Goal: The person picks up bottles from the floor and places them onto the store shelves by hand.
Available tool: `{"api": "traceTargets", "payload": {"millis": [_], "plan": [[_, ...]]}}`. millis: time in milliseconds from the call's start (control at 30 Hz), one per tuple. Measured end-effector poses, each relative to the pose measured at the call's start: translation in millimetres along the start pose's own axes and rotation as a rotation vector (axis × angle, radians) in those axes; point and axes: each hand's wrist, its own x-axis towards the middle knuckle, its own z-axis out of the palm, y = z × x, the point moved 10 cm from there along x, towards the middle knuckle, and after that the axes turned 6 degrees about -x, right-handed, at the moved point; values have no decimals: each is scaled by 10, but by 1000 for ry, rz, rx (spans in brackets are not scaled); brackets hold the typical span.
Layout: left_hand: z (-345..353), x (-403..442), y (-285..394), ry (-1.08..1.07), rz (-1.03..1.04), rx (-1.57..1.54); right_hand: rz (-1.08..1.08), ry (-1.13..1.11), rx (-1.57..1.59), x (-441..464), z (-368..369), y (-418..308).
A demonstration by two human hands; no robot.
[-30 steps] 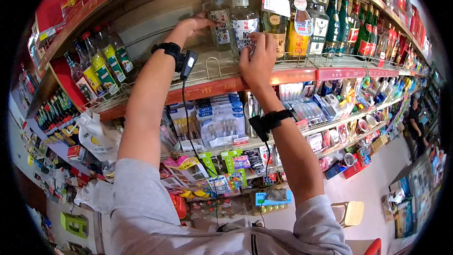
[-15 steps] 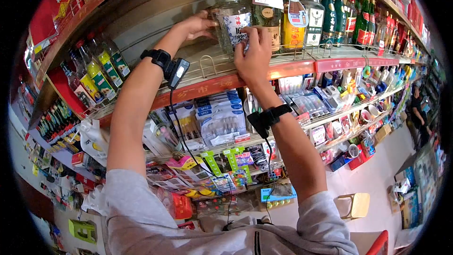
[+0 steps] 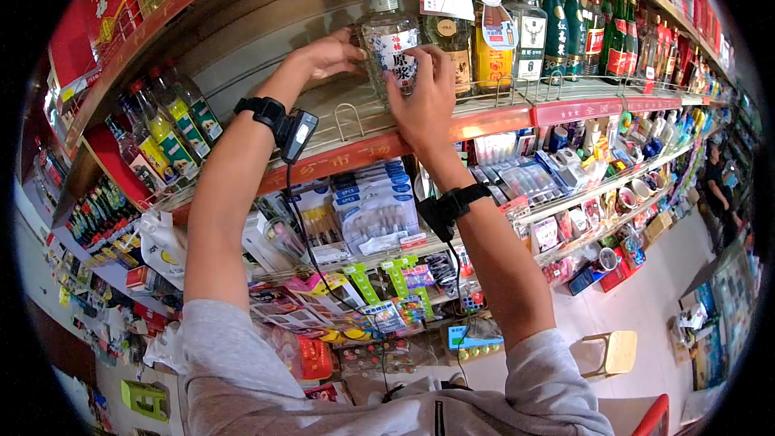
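Observation:
A clear square bottle with a cream cap and a blue-and-white label stands upright on the upper shelf. My right hand is at its front right side, fingers curled against the label. To the bottle's left, my left hand reaches in with fingers apart, the fingertips near its left side and partly behind it. Just right of it stand a bottle with a tan label and a yellow bottle. A wrist strap with a small cabled device is on each wrist.
Green bottles and others line the shelf to the right. Slanted bottles stand at its left end. A wire guard runs along the front edge. Packaged goods fill the shelves below. A person is at the far right.
My hands and the front bottle have shifted slightly left in view. A second clear bottle, seen beside it a second ago, is now hidden or lined up behind it.

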Motion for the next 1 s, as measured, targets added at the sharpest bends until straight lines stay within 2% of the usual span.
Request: {"api": "traceTargets", "payload": {"millis": [100,400,467,567,700,800,900,1000], "plan": [[-79,69,-56,27,8,13,9,-1,-25,-2,2,14],[-15,106,-29,-104,17,18,31,-24,-9,-6,33,63],[-128,151,-110,-15,-38,72,30,-29,-22,-7,31,53],[-221,272,-222,5,-38,59,33,-39,-35,-18,57,77],[45,-4,-34,-19,-79,158,63,-70,-23,-43,99,98],[54,-33,35,0,-1,59,51,-60,-42,-39,98,86],[93,-13,58,-19,-7,108,40,-59,-65,-39,99,78],[39,-46,29,98,-64,118,28,-44,-70,-38,81,73]]}}
